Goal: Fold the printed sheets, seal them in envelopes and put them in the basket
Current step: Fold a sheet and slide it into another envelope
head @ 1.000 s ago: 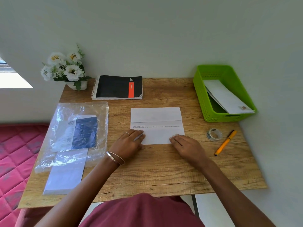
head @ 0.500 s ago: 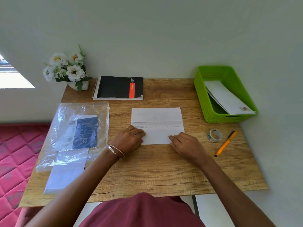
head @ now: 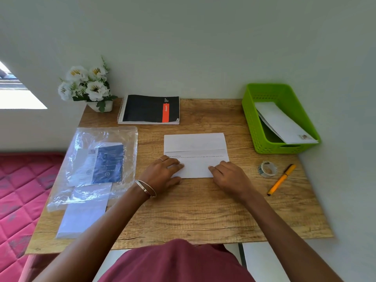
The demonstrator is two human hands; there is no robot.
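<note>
1. The printed sheet [head: 195,154] lies flat in the middle of the wooden table [head: 203,210], folded so that its near part is doubled over; a line of small print runs across it just below the fold edge.
2. The left hand [head: 162,174] rests on the sheet's near left corner, its fingers laid nearly straight and pressing the paper down. A thin ring shows on one finger and a bangle [head: 145,188] sits at the wrist.
3. The right hand [head: 227,176] presses on the near right corner with flat fingers pointing left; it may be pinching the paper's edge, but the view does not settle that.
4. The green basket [head: 252,119] stands at the far right of the table and holds a white envelope [head: 282,123] leaning against its side.
5. A tape roll [head: 267,169] and an orange pen [head: 281,180] lie just beside each other, right of the sheet.
6. On the left, a clear plastic bag [head: 114,135] with a blue packet inside lies over a stack of white envelopes [head: 81,216].
7. At the back stand a black notebook [head: 146,108] and a pot of white flowers [head: 87,84].
</note>
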